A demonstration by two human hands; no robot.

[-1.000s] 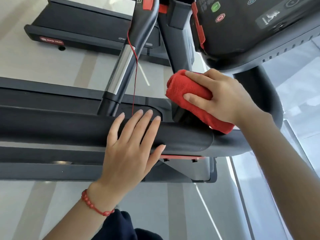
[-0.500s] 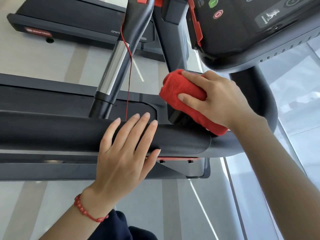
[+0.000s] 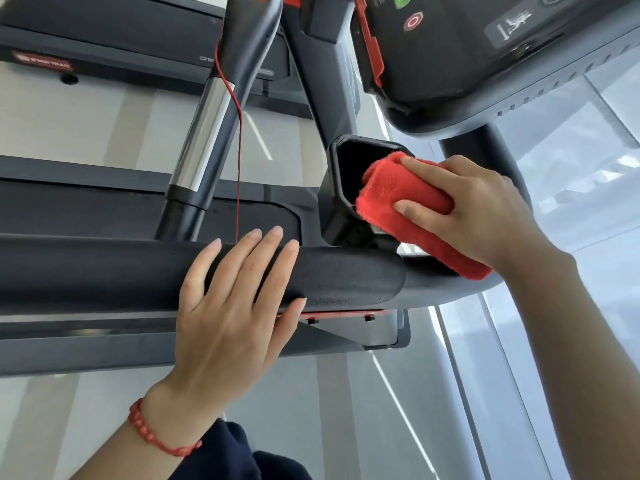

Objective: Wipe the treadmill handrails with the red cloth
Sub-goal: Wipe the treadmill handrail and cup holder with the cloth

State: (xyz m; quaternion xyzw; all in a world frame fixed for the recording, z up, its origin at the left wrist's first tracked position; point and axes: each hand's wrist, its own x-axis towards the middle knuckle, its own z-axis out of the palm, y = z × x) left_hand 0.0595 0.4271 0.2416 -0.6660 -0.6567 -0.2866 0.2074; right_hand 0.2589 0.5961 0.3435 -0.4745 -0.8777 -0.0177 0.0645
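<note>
A: While the left hand (image 3: 228,306) lies flat on the black padded handrail (image 3: 104,275), fingers spread and gripping nothing, where's the red cloth (image 3: 412,209)?

B: Under the right hand (image 3: 474,209), well to the right of the left one. It's folded into a thick pad; the fingers lie over the top, the thumb presses its near side, so it's clamped on the cloth.

A: Cloth touching what?

B: Its far end sits at the mouth of a black cup holder (image 3: 346,168). Its near end rests where the handrail curves up beneath the console (image 3: 485,46).

A: The hands are apart, then?

B: Yes, with bare handrail between them. There's a red bead bracelet (image 3: 152,434) on the left wrist, and a thin red cord (image 3: 239,150) hanging beside the silver upright bar (image 3: 201,136), just beyond the left fingertips.
</note>
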